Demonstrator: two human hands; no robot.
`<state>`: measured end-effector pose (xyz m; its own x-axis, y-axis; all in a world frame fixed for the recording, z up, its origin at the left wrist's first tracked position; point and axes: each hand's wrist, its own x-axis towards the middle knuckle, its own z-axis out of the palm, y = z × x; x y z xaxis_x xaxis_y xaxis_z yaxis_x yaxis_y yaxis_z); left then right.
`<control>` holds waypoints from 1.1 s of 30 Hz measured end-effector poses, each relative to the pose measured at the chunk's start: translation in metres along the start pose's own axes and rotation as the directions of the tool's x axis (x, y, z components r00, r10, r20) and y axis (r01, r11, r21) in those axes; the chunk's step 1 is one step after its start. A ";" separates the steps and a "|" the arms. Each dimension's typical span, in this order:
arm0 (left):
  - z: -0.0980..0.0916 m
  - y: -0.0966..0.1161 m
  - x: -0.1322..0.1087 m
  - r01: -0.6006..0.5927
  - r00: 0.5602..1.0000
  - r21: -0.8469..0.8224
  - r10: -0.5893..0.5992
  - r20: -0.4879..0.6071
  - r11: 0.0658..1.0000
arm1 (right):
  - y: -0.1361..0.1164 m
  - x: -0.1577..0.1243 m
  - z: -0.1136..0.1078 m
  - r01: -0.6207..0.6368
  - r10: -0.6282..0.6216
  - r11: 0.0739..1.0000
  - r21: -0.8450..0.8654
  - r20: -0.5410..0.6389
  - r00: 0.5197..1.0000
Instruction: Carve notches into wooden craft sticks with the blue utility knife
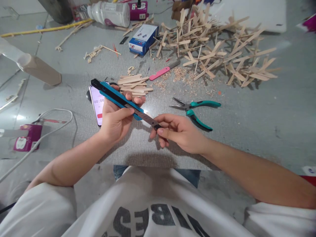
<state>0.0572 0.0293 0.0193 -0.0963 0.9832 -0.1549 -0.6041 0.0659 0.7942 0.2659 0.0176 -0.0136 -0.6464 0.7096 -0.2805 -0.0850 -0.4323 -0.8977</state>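
My left hand (115, 120) is closed around the blue-and-black body of a snap-off utility knife (115, 96), held slantwise above the table. A long metal blade (147, 119) reaches out of the knife toward my right side, and my left thumb presses near where it emerges. My right hand (184, 133) pinches a small black piece at the blade's lower end between thumb and fingers. Behind my left hand lies a phone (95, 98) showing a timer, partly covered. Beyond the knife is a pile of flat wooden sticks (132, 80). Green-handled pliers (189, 106) lie open past my right hand.
A pink-handled knife (160, 73) lies among wood shavings (182, 75). Farther back are a blue-white box (143, 39), a heap of crossed wooden sticks (207, 42) and a plastic bottle (110, 13). At left, a white cable (53, 128) curves near a purple socket block (28, 137).
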 end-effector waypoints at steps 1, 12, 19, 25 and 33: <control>0.000 0.000 0.000 0.001 1.000 0.011 -0.001 -0.005 1.000 | 0.000 0.000 0.000 -0.004 0.004 1.000 0.001 -0.002 1.000; 0.001 -0.005 -0.007 -0.085 0.996 0.055 0.084 0.023 0.995 | -0.001 0.000 0.001 -0.006 0.006 1.000 -0.010 0.006 1.000; 0.004 -0.004 -0.012 -0.082 0.994 0.054 0.085 -0.073 0.995 | 0.003 0.001 0.003 -0.006 0.005 0.999 0.042 0.024 1.000; 0.006 -0.002 -0.015 -0.111 0.994 0.031 0.111 -0.016 0.993 | 0.005 -0.001 0.005 -0.019 0.018 0.999 0.026 0.046 0.999; -0.018 -0.017 -0.001 -0.364 0.924 0.114 0.344 0.165 0.924 | 0.008 0.000 0.011 -0.058 0.052 0.992 0.111 0.053 0.997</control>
<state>0.0530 0.0245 -0.0044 -0.1660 0.9596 0.2270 -0.4334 -0.2778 0.8573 0.2567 0.0077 -0.0173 -0.6891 0.6556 -0.3087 -0.1310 -0.5317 -0.8367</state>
